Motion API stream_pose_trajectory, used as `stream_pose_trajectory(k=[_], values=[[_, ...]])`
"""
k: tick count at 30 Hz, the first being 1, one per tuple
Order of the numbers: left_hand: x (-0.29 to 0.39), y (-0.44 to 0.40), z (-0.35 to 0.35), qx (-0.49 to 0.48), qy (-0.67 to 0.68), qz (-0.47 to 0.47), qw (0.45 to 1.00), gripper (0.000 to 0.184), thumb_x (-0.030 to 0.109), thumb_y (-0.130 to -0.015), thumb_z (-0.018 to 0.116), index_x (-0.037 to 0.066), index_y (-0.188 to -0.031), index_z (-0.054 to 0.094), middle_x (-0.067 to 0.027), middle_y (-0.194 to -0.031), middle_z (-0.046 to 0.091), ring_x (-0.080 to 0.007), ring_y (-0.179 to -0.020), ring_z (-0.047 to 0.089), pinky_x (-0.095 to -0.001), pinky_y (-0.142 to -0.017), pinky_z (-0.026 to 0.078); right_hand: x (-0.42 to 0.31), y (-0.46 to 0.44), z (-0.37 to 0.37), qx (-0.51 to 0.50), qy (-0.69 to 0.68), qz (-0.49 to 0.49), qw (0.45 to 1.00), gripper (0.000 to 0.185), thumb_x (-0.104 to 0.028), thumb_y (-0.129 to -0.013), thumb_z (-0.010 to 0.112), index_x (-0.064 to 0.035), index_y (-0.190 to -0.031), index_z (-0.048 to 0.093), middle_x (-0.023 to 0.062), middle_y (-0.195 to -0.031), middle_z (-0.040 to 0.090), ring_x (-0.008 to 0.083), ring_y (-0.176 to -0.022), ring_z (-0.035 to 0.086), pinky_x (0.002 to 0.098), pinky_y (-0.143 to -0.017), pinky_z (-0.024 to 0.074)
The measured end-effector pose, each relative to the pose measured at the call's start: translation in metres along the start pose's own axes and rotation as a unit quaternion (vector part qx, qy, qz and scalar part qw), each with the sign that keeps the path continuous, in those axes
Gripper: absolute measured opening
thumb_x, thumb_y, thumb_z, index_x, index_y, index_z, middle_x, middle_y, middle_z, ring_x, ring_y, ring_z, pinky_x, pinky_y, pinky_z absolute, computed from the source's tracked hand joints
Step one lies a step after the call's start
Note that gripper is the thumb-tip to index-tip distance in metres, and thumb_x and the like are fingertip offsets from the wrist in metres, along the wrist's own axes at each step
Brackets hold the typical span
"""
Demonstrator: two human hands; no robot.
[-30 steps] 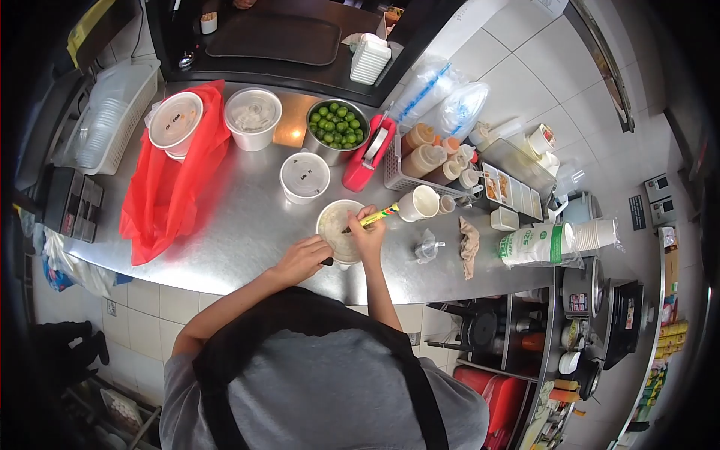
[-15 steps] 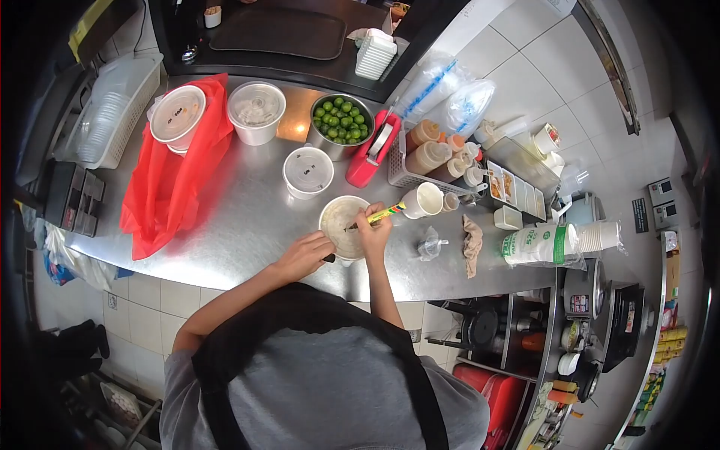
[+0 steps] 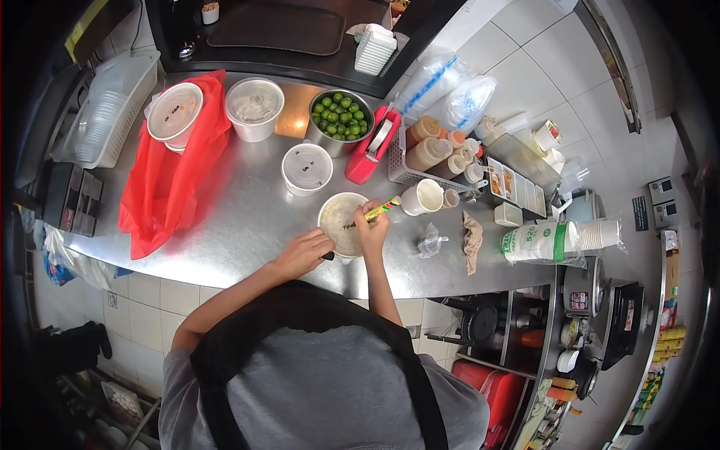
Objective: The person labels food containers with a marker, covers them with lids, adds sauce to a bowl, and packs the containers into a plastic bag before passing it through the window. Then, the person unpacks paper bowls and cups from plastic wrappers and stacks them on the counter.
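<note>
My right hand (image 3: 371,229) grips a yellow marker (image 3: 384,209) over the lid of a round container (image 3: 341,217), where dark writing shows. At the container's lower left edge, my left hand (image 3: 306,252) is closed around a small black object (image 3: 328,256), perhaps the marker's cap. Just behind stands another lidded container (image 3: 307,169) with writing on its lid. To the right of my right hand is an open white cup (image 3: 422,197).
A red bag (image 3: 169,195) holds a lidded container at the left. Behind are a bowl of green limes (image 3: 341,118), a red tape dispenser (image 3: 373,146) and a basket of sauce bottles (image 3: 429,154). A cloth (image 3: 472,241) and packed cups (image 3: 541,241) lie rightward.
The marker has shifted slightly right and up, and more of the dark writing on the lid now shows. My left hand has stayed at the container's edge.
</note>
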State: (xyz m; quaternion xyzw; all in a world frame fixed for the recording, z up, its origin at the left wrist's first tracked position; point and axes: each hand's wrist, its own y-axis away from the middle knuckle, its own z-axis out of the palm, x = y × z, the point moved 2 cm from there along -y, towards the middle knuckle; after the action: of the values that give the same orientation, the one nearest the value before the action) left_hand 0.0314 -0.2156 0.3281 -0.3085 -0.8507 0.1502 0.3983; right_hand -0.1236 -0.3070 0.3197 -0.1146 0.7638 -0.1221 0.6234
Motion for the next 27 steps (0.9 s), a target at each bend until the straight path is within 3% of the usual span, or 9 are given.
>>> stream_pose_trajectory(k=[2,5,9,13,17,20,22,25,27], values=[[0.000,0.000,-0.001,-0.009,0.006,-0.007,1.000,0.033,0.002,-0.057,0.068,0.006,-0.084,0.049,-0.0052,-0.084,0.051,-0.0244,-0.087,0.050,-0.0348,-0.075,0.043,0.002,0.000,0.000,-0.005,0.040,-0.024,0.999,0.018,0.000,-0.078,0.058,-0.0054,-0.068,0.044,-0.0028,-0.060,0.044,0.0040,-0.054,0.045,0.0198,-0.048,0.0351],[0.003,-0.005,-0.008,-0.016,0.036,-0.051,0.998,0.030,0.007,-0.063,0.069,0.005,-0.087,0.050,-0.0074,-0.086,0.053,-0.0262,-0.087,0.051,-0.0356,-0.074,0.043,0.001,-0.002,-0.002,0.020,-0.139,0.084,0.987,0.020,-0.001,-0.079,0.060,-0.0070,-0.070,0.043,-0.0013,-0.060,0.047,0.0055,-0.050,0.050,0.0192,-0.041,0.0344],[0.012,-0.012,-0.025,0.001,0.111,-0.148,0.983,0.031,0.017,-0.071,0.069,0.002,-0.091,0.051,-0.0123,-0.089,0.055,-0.0312,-0.083,0.054,-0.0381,-0.072,0.045,-0.052,-0.001,-0.006,0.001,-0.223,0.143,0.964,0.026,-0.003,-0.080,0.064,-0.0093,-0.072,0.040,0.0011,-0.058,0.050,0.0054,-0.045,0.050,0.0173,-0.033,0.0279],[0.013,-0.013,-0.025,-0.022,0.121,-0.166,0.978,0.034,0.021,-0.074,0.068,0.000,-0.093,0.051,-0.0158,-0.090,0.057,-0.0317,-0.077,0.057,-0.0386,-0.068,0.046,-0.083,0.007,0.002,-0.070,-0.217,0.112,0.967,0.026,-0.001,-0.078,0.065,-0.0089,-0.072,0.041,0.0001,-0.061,0.049,0.0043,-0.044,0.045,0.0175,-0.036,0.0311],[0.020,-0.020,-0.028,-0.028,0.162,-0.215,0.963,0.032,0.019,-0.073,0.070,0.000,-0.095,0.058,-0.0100,-0.074,0.055,-0.0199,-0.065,0.054,-0.0321,-0.061,0.044,-0.089,0.018,0.016,-0.095,-0.136,0.037,0.985,0.025,-0.002,-0.073,0.069,-0.0074,-0.072,0.045,0.0027,-0.070,0.052,0.0053,-0.057,0.046,0.0174,-0.050,0.0344],[0.021,-0.018,-0.028,-0.036,0.174,-0.259,0.950,0.027,0.020,-0.073,0.070,-0.001,-0.086,0.059,-0.0088,-0.063,0.052,-0.0176,-0.057,0.051,-0.0316,-0.056,0.042,-0.098,0.018,0.023,-0.148,-0.068,-0.112,0.980,0.024,-0.004,-0.071,0.071,-0.0062,-0.074,0.047,0.0053,-0.080,0.053,0.0067,-0.064,0.047,0.0172,-0.053,0.0333],[0.038,-0.025,-0.042,0.026,0.204,-0.254,0.945,0.028,0.023,-0.073,0.070,-0.002,-0.073,0.056,-0.0095,-0.053,0.048,-0.0210,-0.049,0.048,-0.0328,-0.050,0.039,-0.136,0.016,0.011,-0.071,-0.087,-0.129,0.985,0.019,-0.007,-0.078,0.064,-0.0039,-0.087,0.047,0.0084,-0.086,0.054,0.0093,-0.068,0.049,0.0187,-0.056,0.0375],[0.052,-0.029,-0.054,0.022,0.220,-0.273,0.936,0.020,0.017,-0.075,0.068,-0.001,-0.072,0.059,-0.0029,-0.050,0.042,-0.0081,-0.050,0.040,-0.0274,-0.047,0.037,-0.151,0.018,0.003,0.059,-0.161,-0.129,0.977,0.015,-0.010,-0.087,0.052,-0.0025,-0.096,0.043,0.0095,-0.081,0.054,0.0113,-0.064,0.050,0.0207,-0.056,0.0402],[0.059,-0.031,-0.054,0.029,0.233,-0.295,0.926,0.017,0.012,-0.075,0.066,0.000,-0.068,0.057,0.0009,-0.049,0.038,-0.0031,-0.053,0.037,-0.0252,-0.047,0.035,-0.147,0.019,0.000,0.055,-0.087,-0.186,0.977,0.012,-0.011,-0.092,0.044,-0.0021,-0.098,0.040,0.0098,-0.077,0.054,0.0121,-0.060,0.050,0.0221,-0.055,0.0416]])
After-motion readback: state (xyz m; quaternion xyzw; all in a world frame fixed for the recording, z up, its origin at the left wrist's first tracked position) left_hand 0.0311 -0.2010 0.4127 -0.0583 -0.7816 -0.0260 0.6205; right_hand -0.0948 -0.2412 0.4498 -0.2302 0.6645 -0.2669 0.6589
